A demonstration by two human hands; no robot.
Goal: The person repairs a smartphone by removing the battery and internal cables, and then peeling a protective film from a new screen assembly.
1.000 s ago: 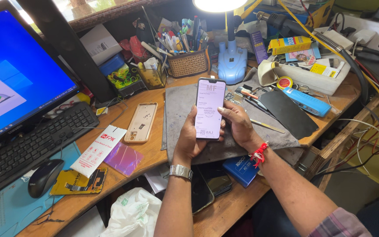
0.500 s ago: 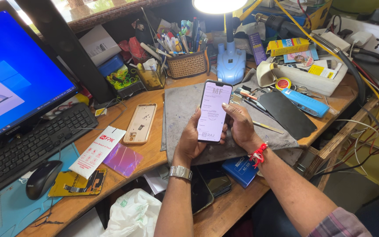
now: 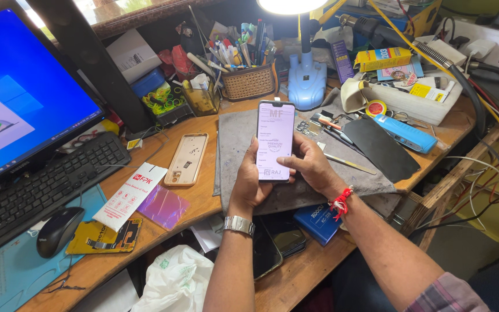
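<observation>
A smartphone [image 3: 275, 140] with a pale printed film over its screen is held upright above a grey cloth mat [image 3: 359, 176]. My left hand [image 3: 249, 179] grips its lower left edge, with a metal watch on that wrist. Fingers of my right hand [image 3: 313, 167] rest on the phone's lower right edge; a red thread is tied round that wrist. Both hands hover over the middle of the wooden desk [image 3: 203, 202].
A monitor [image 3: 18, 104], black keyboard [image 3: 36, 188] and mouse [image 3: 59, 231] sit at left. A gold phone back cover [image 3: 186, 159] and paper packets [image 3: 131, 196] lie beside the mat. Behind are a blue desk lamp [image 3: 305, 75], a tool basket [image 3: 252, 81], a white tray [image 3: 417, 101] and cables.
The phone and both hands have shifted slightly toward the right and a little farther from me. The grip is unchanged.
</observation>
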